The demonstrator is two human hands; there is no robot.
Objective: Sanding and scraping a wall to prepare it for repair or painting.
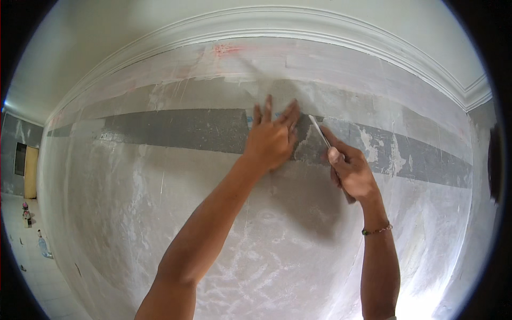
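My left hand point(272, 140) lies against the wall point(197, 202) with its fingers spread, over a dark grey horizontal band point(186, 128). Small bluish patches show beside and between those fingers; I cannot make out what they are. Just to the right, my right hand point(352, 168) is closed round a scraper point(319, 129). Its pale metal blade, seen nearly edge-on, points up and left toward the band's upper edge, close to my left fingertips. The handle's end sticks out below my palm. Between the hands, a lighter ragged patch point(309, 145) interrupts the dark band.
White moulding point(298, 24) runs along the top of the wall, under the ceiling. Far below at left, a clear plastic bottle point(44, 245) and another small bottle-like item point(26, 214) stand on the pale floor point(50, 290). A dark object point(497, 162) hangs at the right side wall.
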